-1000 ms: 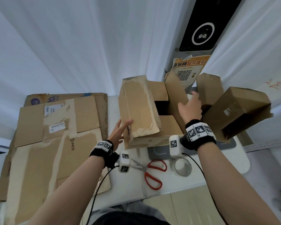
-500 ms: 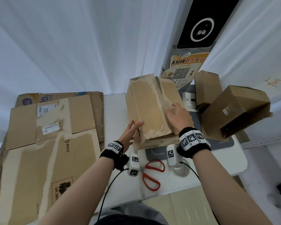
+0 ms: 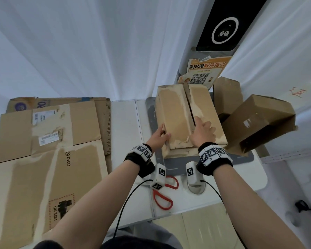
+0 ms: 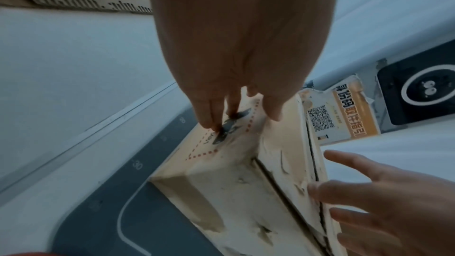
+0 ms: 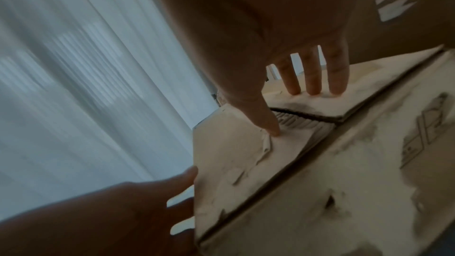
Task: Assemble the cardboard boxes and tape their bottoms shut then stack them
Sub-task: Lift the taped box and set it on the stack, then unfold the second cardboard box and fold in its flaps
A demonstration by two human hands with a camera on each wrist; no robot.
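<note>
Head view, from the left: flattened cardboard sheets [image 3: 48, 141] lie overlapping on the white surface [image 3: 126, 121], the nearest printed "PICO" and carrying pale strips of torn-off tape and shipping labels. Red-handled scissors [image 3: 162, 198] lie at the near edge, partly under the left wrist camera.

Next comes the cardboard box [image 3: 183, 119], standing on a grey cutting mat [image 3: 241, 157] near the middle of the surface with its flapped end facing up. Its two long flaps are folded down and nearly meet along a dark seam that runs away from the person; no tape spans the seam. Both flaps are scuffed, with pale patches where the top paper layer has peeled away. The left wrist view shows a red dashed frame with black print on the box's left side wall.

The left hand [image 3: 158, 138] presses that left wall with straight fingers, thumb at the top edge. The right hand [image 3: 202, 133] lies flat on the flaps with fingers spread, the thumb on the left flap beside the seam and the other fingers on the right flap.

A tape roll [image 3: 196, 189] sits under the right wrist camera. Further right, two assembled boxes [image 3: 255, 121] lean against each other at the far right corner.
</note>
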